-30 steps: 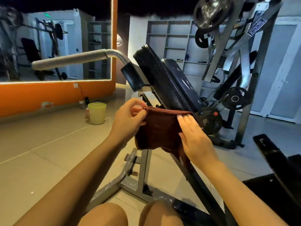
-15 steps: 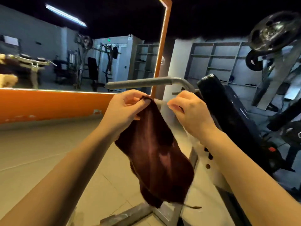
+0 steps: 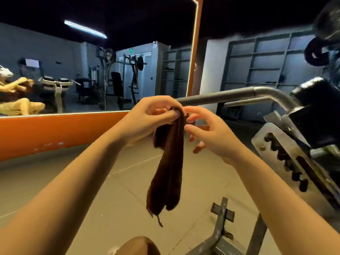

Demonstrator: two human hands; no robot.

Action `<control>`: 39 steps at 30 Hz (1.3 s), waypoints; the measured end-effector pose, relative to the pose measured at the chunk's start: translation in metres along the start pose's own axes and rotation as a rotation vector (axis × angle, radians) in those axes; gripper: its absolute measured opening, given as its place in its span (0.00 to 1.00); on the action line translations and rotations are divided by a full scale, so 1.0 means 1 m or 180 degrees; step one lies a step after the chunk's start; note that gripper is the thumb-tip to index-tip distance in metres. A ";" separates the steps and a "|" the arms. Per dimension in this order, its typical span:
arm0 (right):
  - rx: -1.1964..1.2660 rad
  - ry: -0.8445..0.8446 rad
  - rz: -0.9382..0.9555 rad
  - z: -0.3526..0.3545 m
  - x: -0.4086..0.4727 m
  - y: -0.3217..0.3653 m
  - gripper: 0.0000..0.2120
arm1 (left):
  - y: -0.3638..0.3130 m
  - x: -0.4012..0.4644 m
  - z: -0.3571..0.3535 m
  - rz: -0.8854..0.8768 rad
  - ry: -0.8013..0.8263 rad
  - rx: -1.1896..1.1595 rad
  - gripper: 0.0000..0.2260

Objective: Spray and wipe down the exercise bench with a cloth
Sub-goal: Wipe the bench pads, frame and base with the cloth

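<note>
The left hand [image 3: 152, 115] pinches the top edge of the dark red cloth [image 3: 169, 162], which hangs limp in the air left of the bench [image 3: 316, 115]. The right hand [image 3: 211, 137] hovers beside it, fingers [image 3: 191, 116] loosely spread, holding nothing. The cloth looks light, soft and floppy; take hold at two top corners to spread it.

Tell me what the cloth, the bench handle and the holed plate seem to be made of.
Cloth: soft dark reddish-brown fabric, probably terry; it hangs limp in folds with a loose thread at the bottom. Handle: metal tube, dull grey with a shinier bend. Plate: sheet metal, pale, scuffed and stained, with punched holes.
</note>
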State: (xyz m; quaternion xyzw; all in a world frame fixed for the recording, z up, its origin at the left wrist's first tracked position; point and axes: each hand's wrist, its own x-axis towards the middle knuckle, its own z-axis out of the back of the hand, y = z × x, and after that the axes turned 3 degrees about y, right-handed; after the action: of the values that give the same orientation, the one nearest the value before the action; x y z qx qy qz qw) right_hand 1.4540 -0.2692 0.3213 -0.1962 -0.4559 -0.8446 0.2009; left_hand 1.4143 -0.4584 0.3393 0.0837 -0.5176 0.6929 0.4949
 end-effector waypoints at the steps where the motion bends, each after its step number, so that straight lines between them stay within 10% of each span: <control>1: -0.0173 0.0112 0.0003 0.003 0.003 0.002 0.16 | 0.005 0.004 0.005 -0.0058 0.0175 -0.0192 0.07; 10: -0.0150 0.0662 -0.0651 0.040 -0.006 0.027 0.23 | 0.020 0.057 0.003 -0.0752 0.1570 -0.1164 0.05; 17: -0.0659 0.0129 -0.0999 0.038 -0.016 0.038 0.02 | 0.033 0.082 0.008 -0.1141 0.1963 -0.1175 0.08; 23: -0.1021 -0.0329 -0.1515 0.050 -0.008 0.048 0.06 | 0.061 0.102 0.036 -0.2108 0.1634 0.1541 0.12; 30: -0.1599 -0.0435 -0.1749 0.083 0.038 0.059 0.10 | 0.084 0.135 0.049 -0.2938 0.0495 0.2706 0.13; 36: -0.1330 -0.0149 -0.1224 0.091 0.098 0.065 0.06 | 0.111 0.158 0.086 -0.2346 0.0000 0.2324 0.12; 39: -0.2493 -0.0229 -0.1190 0.081 0.134 0.046 0.06 | 0.133 0.160 0.100 -0.1677 0.0036 0.2571 0.12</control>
State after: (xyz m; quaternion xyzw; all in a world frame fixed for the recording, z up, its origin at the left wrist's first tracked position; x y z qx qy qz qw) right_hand 1.3764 -0.2452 0.4628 -0.2010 -0.1356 -0.9682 -0.0612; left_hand 1.1921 -0.4395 0.4003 0.3938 -0.1655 0.6901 0.5843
